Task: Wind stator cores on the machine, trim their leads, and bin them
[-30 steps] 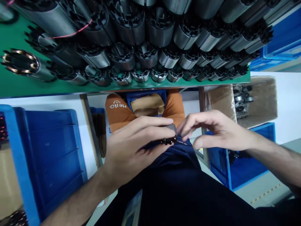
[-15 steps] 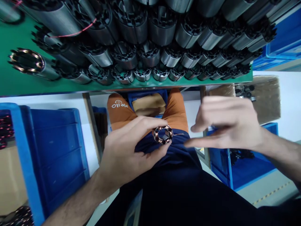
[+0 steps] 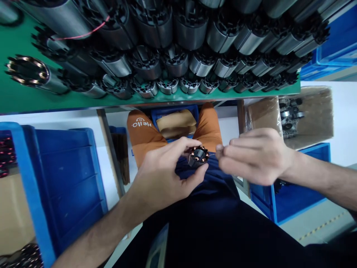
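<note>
Nearby, the left hand (image 3: 164, 171) was clamped on a copper-wound ring (image 3: 195, 161) above the navy-clothed lap (image 3: 219, 174); the right hand (image 3: 253, 156), rather blurred, seemed pinched on a thin wire (image 3: 212, 154) running from it, the two hands apart. Just past them, orange trousers (image 3: 146, 137) bore an upside-down "Hello." (image 3: 141, 124) with a smiley (image 3: 140, 119). Farther off, slotted metal cylinders (image 3: 190, 85) crowded a green desk (image 3: 16, 98).

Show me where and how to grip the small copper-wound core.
Probably pinch the core by its outer wall, from the left, as the left hand does: copper coils ring the open end, and a thin wire runs off its right side.
</note>
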A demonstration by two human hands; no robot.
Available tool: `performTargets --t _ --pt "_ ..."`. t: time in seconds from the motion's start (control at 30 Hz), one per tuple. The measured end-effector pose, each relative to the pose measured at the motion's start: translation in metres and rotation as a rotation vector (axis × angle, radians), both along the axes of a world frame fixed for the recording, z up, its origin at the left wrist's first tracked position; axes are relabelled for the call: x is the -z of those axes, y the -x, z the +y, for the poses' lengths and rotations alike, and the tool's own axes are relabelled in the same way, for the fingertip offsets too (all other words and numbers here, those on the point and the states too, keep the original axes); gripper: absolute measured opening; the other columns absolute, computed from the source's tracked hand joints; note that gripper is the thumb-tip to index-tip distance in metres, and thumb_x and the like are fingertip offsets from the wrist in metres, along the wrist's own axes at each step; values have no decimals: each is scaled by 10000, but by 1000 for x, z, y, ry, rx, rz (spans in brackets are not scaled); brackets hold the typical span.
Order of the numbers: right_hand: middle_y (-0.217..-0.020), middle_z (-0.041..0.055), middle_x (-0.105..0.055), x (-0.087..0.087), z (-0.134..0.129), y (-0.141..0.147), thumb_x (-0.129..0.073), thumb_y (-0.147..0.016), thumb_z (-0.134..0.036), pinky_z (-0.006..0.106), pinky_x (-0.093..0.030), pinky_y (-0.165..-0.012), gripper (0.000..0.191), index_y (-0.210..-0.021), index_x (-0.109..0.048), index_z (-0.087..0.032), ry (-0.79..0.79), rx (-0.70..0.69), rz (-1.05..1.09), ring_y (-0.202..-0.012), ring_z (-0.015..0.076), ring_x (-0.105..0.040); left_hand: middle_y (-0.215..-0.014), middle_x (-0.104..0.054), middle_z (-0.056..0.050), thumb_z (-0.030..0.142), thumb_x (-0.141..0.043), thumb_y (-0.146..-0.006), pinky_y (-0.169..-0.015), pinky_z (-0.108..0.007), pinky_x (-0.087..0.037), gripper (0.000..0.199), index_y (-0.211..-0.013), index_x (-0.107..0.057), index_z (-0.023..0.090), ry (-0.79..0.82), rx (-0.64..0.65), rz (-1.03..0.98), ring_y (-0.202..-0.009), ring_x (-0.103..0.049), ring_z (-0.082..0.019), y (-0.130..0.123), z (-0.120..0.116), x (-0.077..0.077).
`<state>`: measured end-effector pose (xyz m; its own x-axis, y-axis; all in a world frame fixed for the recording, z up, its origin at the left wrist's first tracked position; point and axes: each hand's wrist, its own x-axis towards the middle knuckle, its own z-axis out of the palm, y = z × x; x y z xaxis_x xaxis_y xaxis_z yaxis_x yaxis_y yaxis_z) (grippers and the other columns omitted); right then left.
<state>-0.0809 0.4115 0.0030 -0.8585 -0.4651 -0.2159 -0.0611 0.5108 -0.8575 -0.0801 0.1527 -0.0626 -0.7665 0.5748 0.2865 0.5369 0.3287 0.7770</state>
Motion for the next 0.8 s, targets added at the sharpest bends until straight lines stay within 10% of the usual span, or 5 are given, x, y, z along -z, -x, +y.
performTargets --t 0.13,0.27,0.37,0.6,0.8 --pt "-725 -22 -603 -10 15 9 -1022 -909 -394 275 -311 -476 413 -739 -685 -226 -48 -11 207 -626 106 -474 -1223 -850 -37 193 -845 -1031 -1008 -303 -717 303 -1302 -716 233 -93 -12 -94 -1120 -855 -196 -1 -2 1" --pt "-1110 84 -831 -1 28 9 -971 -953 -538 229 -563 -518 391 -948 -793 -190 228 120 -493 -800 166 -772 -1282 -831 -10 113 -839 -1045 -1101 -319 -713 227 -1172 -745 276 -121 -80 232 -1141 -846 -168 0 -4 2" --pt "-897 51 -855 10 24 3 -910 -1016 -505 216 -491 -416 342 -1023 -796 -183 345 60 -923 -544 133 -714 -1285 -859 -48 61 -780 -1048 -1154 -412 -724 231 -1191 -770 242 -89 1 477 -1150 -870 -218 1 -1 2" --pt "-571 -43 -531 -4 17 -4 -814 -1051 -251 312 -164 -450 372 -708 -674 -223 -77 -68 125 -498 83 -360 -1072 -866 10 250 -837 -994 -855 -258 -720 316 -1285 -719 211 -38 -15 -108 -924 -868 -171 -2 11 -1" --pt "-932 25 -771 -7 41 8 -1081 -841 -430 204 -513 -536 373 -912 -808 -186 120 113 -238 -709 107 -672 -1356 -828 -37 126 -849 -1046 -1121 -281 -680 235 -1221 -751 248 -106 -37 113 -1211 -837 -167 -1 4 2"
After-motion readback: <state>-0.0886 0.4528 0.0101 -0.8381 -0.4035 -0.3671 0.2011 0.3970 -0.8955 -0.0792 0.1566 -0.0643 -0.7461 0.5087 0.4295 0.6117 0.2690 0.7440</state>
